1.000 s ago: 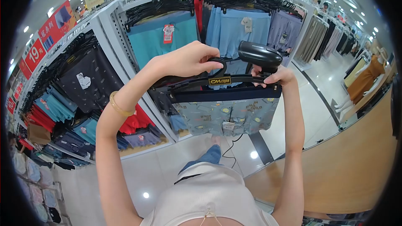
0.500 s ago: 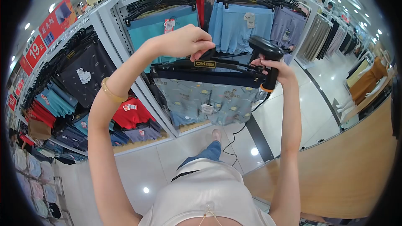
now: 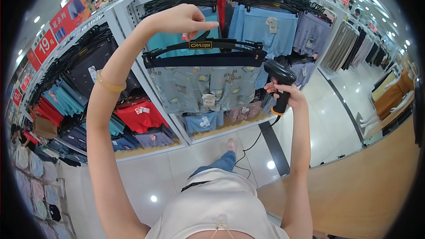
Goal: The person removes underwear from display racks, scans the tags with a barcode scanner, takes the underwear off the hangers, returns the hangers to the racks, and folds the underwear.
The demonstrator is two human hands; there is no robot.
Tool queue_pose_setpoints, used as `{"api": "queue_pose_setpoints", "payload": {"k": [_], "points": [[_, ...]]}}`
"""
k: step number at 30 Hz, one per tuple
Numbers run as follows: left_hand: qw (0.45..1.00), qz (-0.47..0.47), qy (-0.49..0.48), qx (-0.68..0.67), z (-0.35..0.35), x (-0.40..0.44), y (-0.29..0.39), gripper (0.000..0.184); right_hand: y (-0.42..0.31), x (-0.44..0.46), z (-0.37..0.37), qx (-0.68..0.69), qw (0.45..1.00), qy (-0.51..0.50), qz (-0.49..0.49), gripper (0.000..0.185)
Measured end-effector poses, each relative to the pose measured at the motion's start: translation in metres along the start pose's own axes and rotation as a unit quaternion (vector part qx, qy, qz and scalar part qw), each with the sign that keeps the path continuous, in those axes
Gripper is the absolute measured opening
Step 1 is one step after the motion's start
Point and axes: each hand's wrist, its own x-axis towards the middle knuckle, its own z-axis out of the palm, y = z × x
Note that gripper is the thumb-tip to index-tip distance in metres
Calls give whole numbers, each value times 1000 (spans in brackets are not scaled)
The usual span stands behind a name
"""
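My left hand [image 3: 182, 20], raised at the upper middle, is closed around the hook of a black clip hanger [image 3: 232, 45], its index finger pointing right. From the hanger's clips hangs a pair of grey-blue patterned boxer shorts [image 3: 186, 82] with a dark waistband. A white tag [image 3: 208, 100] shows on the front of the shorts. My right hand [image 3: 293, 96] grips the handle of a black barcode scanner [image 3: 282, 75], just right of the shorts. The scanner's head is near the waistband's right end, and a black cord [image 3: 254, 144] runs down from the handle.
A white display rack [image 3: 120, 33] holds more hung underwear, including blue shorts [image 3: 268, 28] and red ones [image 3: 144, 117]. A wooden counter [image 3: 354, 181] stands at lower right. Trousers [image 3: 338, 40] hang farther back. Price signs [image 3: 45, 46] line the left side.
The shorts on their hanger have moved left and up with my left hand. My right hand has lowered the scanner, which is now apart from the hanger.
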Motion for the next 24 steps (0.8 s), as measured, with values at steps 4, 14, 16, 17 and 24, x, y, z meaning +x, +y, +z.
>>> {"api": "queue_pose_setpoints", "payload": {"k": [4,14,16,17,24], "points": [[999,34,-14,29,-6,-2,-1,41,4,2,3,12,1000,-10,-1,16],[998,42,-16,37,-5,-4,4,37,9,-2,2,43,999,-15,-4,17],[998,24,-24,55,-5,-4,3,40,9,-4,2,43,999,-12,-3,17],[997,15,-28,64,-6,-5,2,41,10,-4,2,46,999,-11,-2,17],[996,-46,-38,65,-7,-15,-6,51,20,-6,6,51,999,-11,1,17]]}}
